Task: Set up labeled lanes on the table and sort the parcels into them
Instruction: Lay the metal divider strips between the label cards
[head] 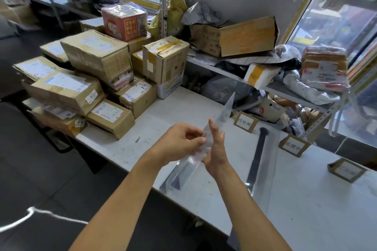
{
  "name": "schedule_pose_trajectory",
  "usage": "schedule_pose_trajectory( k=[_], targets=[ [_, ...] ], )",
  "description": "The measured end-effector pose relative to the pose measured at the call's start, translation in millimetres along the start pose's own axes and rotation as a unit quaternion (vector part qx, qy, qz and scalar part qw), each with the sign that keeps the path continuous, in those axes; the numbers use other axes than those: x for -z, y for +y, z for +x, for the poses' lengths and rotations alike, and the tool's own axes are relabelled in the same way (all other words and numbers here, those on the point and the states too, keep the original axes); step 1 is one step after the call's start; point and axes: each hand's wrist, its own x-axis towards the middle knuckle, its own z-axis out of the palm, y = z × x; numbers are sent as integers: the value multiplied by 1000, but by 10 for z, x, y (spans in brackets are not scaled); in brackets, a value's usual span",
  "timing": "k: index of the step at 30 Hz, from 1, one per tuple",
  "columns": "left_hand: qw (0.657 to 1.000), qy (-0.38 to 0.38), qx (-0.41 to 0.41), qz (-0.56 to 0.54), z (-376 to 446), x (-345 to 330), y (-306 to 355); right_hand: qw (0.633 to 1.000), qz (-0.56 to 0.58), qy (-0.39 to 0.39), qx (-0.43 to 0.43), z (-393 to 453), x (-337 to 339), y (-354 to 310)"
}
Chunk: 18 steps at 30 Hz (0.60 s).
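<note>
The grey table (179, 108) runs from lower right to upper left, its near edge meeting dark floor (40, 169) on the person's side. Its middle stretch is bare; stacked cardboard parcels (95, 55) crowd the table's left end, some overhanging that near edge. Behind the table's far edge a metal shelf (285, 87) holds more boxes and grey mailer bags, with windows beyond.

Both forearms reach over the table's near edge. Above it, the left hand (179, 142) has its fingers curled, thumb and fingertips pinching a long clear plastic strip (220, 116). The right hand (216, 149) stands almost flat and upright, fingers straight, palm pressed against the strip's other side. The strip slants up toward the shelf; its lower end reaches down near the table's near edge.

Right of the hands, a dark strip in clear film (258, 153) lies across the table. Along the table's far edge stand three cardboard label cards (244, 122), (293, 145), (346, 170).
</note>
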Motion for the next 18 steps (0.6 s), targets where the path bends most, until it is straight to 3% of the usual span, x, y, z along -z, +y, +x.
schedule_pose_trajectory(
  k=[2,4,7,12,18],
  targets=[
    [999,-20,-3,-32,53,-66,-76,1000,9,18,14,44,120,-28],
    [999,34,13,-40,174,-131,-317,998,4,42,42,7,233,-56],
    [988,110,73,78,335,-207,-798,995,29,73,59,-186,397,-67],
    [965,46,156,205,481,-328,-1247,996,13,87,16,-287,713,76],
    [946,52,176,268,629,-316,-1495,997,-5,71,-12,-428,822,143]
  ],
)
